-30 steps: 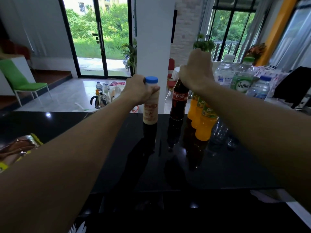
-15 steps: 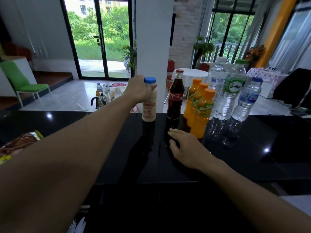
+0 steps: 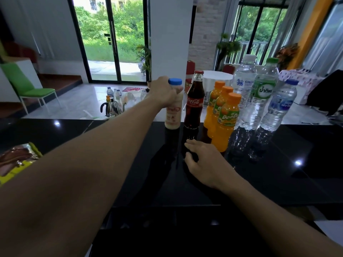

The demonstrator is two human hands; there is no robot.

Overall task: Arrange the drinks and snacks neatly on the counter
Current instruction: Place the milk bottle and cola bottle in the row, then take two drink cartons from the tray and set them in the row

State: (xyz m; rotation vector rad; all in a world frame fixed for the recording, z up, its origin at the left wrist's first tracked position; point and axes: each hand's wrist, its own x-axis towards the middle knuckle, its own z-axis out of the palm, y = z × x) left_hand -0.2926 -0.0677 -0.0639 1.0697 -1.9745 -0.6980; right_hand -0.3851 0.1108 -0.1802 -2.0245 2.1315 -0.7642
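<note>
I am lining up the drinks along the far edge of the black counter (image 3: 278,164), and the step in hand is seating the pale milky bottle (image 3: 173,112) with the blue cap at the left end of the row. My left hand (image 3: 164,91) is wrapped around its shoulder, fingers closed on it just under the cap, and its base appears to rest on the counter. It stands upright just left of the cola bottle (image 3: 194,102), close but with a slim gap between them.

My right hand (image 3: 202,160) lies low on the counter, nearer to me than the cola, fingers loosely spread and holding nothing; the fingertips point toward the cola's base without touching it, as far as I can tell.

To the right of the cola stand three orange juice bottles (image 3: 225,117), staggered one behind another, then three clear water bottles (image 3: 259,97), packed close.

Next, I judge, I should nudge the pale bottle in line with the cola, check that it stands steady, and then let go without tipping it. After that the snack packet (image 3: 16,160) at the near left, well apart from the drinks, wants a place of its own.
</note>
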